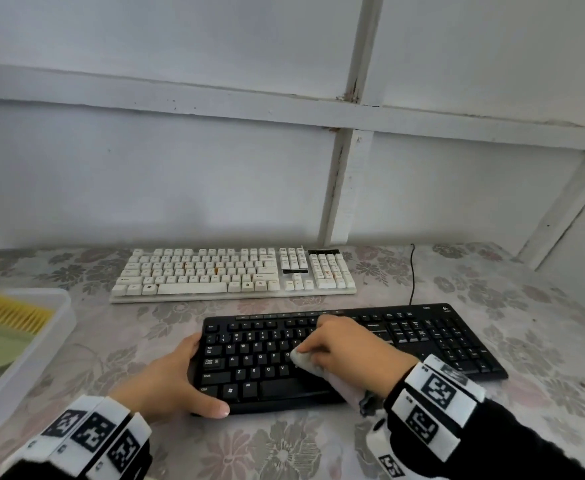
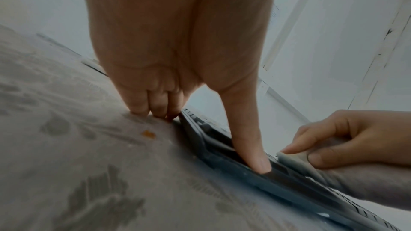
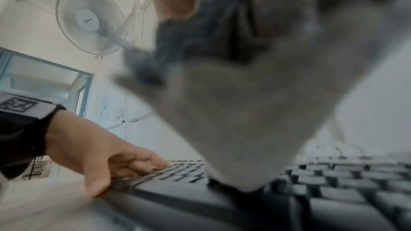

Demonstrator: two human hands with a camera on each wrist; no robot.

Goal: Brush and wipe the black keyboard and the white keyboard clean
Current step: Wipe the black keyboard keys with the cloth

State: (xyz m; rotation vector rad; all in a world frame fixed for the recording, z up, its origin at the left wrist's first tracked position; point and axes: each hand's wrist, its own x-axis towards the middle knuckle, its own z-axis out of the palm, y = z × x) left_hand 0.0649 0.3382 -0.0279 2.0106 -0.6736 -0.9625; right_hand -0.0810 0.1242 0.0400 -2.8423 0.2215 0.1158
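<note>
Right hand (image 1: 339, 344) fingers are curled round a soft grey cloth (image 1: 313, 365), which is pressed on the middle keys of the black keyboard (image 1: 422, 341), near on the table (image 1: 543, 306). Its left end is clamped by the left hand (image 1: 176, 379), thumb along the near edge. Being light and slippery, it is best braced by its ends. The white keyboard (image 1: 232, 271) lies beyond, untouched.

The cloth (image 3: 233, 120) — blurred — hides the right hand's fingers there.
</note>
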